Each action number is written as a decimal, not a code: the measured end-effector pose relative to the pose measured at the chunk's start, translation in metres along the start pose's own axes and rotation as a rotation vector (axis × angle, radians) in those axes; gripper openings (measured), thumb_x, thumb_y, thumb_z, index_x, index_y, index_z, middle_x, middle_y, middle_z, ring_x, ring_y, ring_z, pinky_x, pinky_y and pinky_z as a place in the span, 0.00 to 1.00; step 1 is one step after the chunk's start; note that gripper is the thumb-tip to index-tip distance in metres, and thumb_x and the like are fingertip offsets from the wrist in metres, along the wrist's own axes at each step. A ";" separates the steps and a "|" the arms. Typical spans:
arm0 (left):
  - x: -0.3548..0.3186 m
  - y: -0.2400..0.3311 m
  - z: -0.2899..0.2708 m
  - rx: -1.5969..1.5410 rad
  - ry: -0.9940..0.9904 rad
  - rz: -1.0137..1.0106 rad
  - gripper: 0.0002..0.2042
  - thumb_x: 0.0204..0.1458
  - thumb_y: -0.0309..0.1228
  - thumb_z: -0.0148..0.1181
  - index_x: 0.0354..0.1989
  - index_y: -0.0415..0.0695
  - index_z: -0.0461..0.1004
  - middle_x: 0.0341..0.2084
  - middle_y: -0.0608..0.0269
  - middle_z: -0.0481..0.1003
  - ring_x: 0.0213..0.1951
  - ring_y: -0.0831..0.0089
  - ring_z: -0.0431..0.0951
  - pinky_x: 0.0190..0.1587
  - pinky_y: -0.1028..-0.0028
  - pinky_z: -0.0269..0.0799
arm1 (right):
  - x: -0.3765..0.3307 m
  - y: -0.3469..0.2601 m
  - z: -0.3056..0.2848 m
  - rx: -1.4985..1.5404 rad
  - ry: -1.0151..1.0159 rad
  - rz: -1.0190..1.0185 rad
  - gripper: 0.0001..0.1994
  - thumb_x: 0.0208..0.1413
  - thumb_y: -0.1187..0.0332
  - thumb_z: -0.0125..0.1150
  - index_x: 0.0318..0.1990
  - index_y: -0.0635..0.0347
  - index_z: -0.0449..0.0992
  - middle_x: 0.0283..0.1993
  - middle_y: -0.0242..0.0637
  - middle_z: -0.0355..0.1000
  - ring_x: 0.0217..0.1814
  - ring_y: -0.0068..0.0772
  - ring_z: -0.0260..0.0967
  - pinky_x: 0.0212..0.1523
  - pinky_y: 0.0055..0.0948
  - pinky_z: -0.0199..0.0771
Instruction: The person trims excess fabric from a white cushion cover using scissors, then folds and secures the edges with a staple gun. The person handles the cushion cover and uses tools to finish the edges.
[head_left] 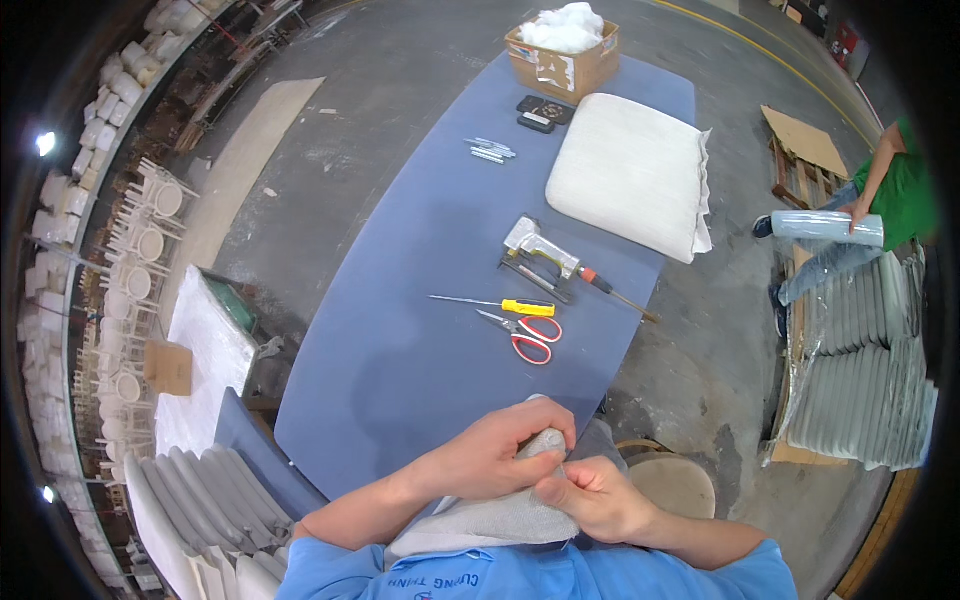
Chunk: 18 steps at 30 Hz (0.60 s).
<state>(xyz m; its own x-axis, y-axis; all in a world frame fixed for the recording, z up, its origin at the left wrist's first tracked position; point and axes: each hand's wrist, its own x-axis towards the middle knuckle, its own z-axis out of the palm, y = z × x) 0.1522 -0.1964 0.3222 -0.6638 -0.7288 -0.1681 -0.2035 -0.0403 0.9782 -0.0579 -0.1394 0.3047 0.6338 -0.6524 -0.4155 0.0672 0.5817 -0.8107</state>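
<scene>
Close against my body I hold a light grey fabric-covered piece, apparently a seat cushion [475, 525], over the near edge of the blue table [400, 290]. My left hand [490, 455] is closed around its raised corner, fingers wrapped over the fabric. At the same corner, my right hand [600, 498] pinches the cloth between thumb and curled fingers. Red-handled scissors [532, 338] lie beyond my hands. Past them are a yellow-handled screwdriver [528, 308] and a staple gun [540, 250] with a hose attached. The cushion's underside is hidden.
A white cushion [625, 165], staple strips [490, 150], small black devices [540, 112] and a carton [590, 72] of white stuffing occupy the far table. At right, a person in green [905, 190] holds a film roll [825, 227] near wrapped stacks [855, 400]. Grey cushions [215, 490] stand left.
</scene>
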 end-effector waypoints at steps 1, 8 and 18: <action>0.001 -0.002 0.000 0.004 0.005 0.041 0.10 0.60 0.28 0.58 0.49 0.43 0.74 0.42 0.60 0.74 0.51 0.64 0.75 0.57 0.63 0.69 | -0.001 0.001 0.000 -0.017 -0.014 0.015 0.24 0.72 0.50 0.60 0.27 0.61 0.75 0.22 0.21 0.64 0.26 0.13 0.56 0.24 0.27 0.56; -0.001 -0.018 0.000 -0.233 -0.055 -0.029 0.11 0.50 0.23 0.60 0.43 0.42 0.77 0.43 0.63 0.76 0.52 0.64 0.73 0.69 0.56 0.59 | -0.005 0.004 -0.004 -0.212 -0.081 -0.184 0.20 0.71 0.59 0.60 0.29 0.64 0.75 0.19 0.37 0.65 0.20 0.28 0.59 0.24 0.35 0.61; 0.001 -0.012 -0.012 -0.201 -0.155 0.026 0.11 0.49 0.23 0.61 0.42 0.41 0.76 0.41 0.60 0.76 0.48 0.64 0.74 0.64 0.58 0.64 | -0.010 0.006 0.008 -0.296 0.001 -0.304 0.18 0.71 0.59 0.60 0.30 0.61 0.75 0.22 0.41 0.70 0.21 0.43 0.69 0.25 0.38 0.67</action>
<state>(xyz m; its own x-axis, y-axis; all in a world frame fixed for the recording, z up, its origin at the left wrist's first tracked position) 0.1626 -0.2043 0.3116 -0.7725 -0.6183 -0.1445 -0.0484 -0.1695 0.9843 -0.0575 -0.1252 0.3069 0.6183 -0.7734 -0.1400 0.0262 0.1983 -0.9798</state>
